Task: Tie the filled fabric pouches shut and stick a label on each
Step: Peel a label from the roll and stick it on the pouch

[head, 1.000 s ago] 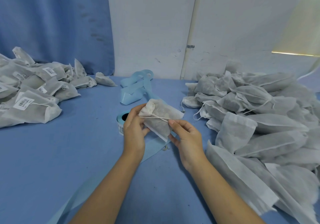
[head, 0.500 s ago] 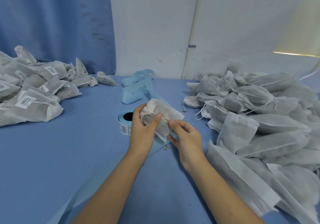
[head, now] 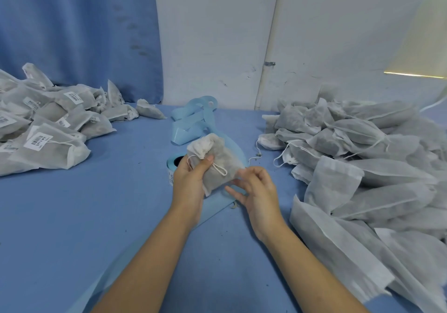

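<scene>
Fingers of the left hand (head: 188, 184) grip the cinched pouch (head: 219, 165), thumb at its neck. Fingers of the right hand (head: 257, 193) are loosely spread, perhaps brushing its lower corner. The label roll (head: 172, 165) sits just behind, and a pile of pouches (head: 362, 158) lines the table's (head: 72, 216) right edge.

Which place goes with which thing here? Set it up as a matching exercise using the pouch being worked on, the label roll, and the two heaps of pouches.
Things:
1. gathered pouch
2. label roll
3. labelled pouches
4. plain pouches

Places:
A. heaped on the right side of the table
B. gripped by the left hand
C. heaped on the left side of the table
D. on the table just behind the left hand, partly hidden by it

Pairs: 1-B, 2-D, 3-C, 4-A
</scene>
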Available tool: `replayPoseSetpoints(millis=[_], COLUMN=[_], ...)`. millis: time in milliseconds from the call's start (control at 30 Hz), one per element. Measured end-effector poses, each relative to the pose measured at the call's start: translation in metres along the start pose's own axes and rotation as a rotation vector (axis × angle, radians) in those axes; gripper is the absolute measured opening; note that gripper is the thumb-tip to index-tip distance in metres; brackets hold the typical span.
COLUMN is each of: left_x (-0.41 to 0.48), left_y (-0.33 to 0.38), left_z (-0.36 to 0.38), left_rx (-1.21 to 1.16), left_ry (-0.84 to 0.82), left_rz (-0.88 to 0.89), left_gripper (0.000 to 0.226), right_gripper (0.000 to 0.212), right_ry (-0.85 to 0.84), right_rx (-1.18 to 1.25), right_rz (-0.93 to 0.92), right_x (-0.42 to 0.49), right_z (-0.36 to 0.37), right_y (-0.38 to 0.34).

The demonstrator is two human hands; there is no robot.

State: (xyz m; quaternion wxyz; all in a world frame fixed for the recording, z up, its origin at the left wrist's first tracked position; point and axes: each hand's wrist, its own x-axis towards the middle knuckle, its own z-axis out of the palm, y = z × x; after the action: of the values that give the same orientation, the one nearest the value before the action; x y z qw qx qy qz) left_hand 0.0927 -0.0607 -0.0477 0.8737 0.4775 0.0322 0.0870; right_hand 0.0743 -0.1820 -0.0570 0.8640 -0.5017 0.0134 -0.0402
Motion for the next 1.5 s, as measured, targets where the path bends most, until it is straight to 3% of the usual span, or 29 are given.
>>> replayPoseSetpoints(millis=[67,233,467,567,667,833,1000,1100,1200,1333,1500], left_x=[0.001,0.001,0.007,0.008,0.004,0.003,0.003,0.002,0.0,-0.005,-0.008], left_y=[0.002,0.003,0.002,-0.002,-0.004,-0.01,-0.013,-0.013,-0.01,-0.006,-0.006], left_z=[-0.004,-0.017,-0.033,-0.035,-0.032,-0.032,-0.032,-0.032,-0.029,-0.023,-0.021], left_rx=[0.106,0.236,0.357,0.406,0.546,0.752,0.879,0.804,0.656,0.548,0.519], left_ry=[0.031,0.2,0.303,0.246,0.098,-0.097,-0.117,-0.135,-0.17,-0.208,-0.246], left_rz=[0.037,0.152,0.2,0.226,0.323,0.297,0.325,0.321,0.303,0.28,0.261], left_gripper=[0.02,0.035,0.037,0.048,0.047,0.044,0.036,0.033,0.034,0.034,0.045], right_gripper=[0.013,0.027,0.046,0.049,0.04,0.018,0.019,0.025,0.034,0.028,0.028], right_ry=[0.048,0.011,-0.153,-0.252,-0.245,-0.26,-0.113,-0.009,0.08,0.042,-0.037], right_rx=[0.035,-0.241,-0.967,-1.142,-1.277,-1.636,-1.633,-1.436,-1.094,-0.921,-0.63], right_rz=[0.012,-0.058,-0.427,-0.421,-0.401,-0.633,-0.771,-0.756,-0.569,-0.292,-0.176], right_x=[0.003,0.002,0.011,0.026,0.036,0.042,0.035,0.029,0.024,0.023,0.016], right_z=[-0.002,0.0,0.01,0.018,0.02,0.01,0.004,0.003,0.006,0.006,0.01], right_y=[0.002,0.009,0.014,0.016,0.015,0.005,0.003,0.006,0.007,0.008,0.007])
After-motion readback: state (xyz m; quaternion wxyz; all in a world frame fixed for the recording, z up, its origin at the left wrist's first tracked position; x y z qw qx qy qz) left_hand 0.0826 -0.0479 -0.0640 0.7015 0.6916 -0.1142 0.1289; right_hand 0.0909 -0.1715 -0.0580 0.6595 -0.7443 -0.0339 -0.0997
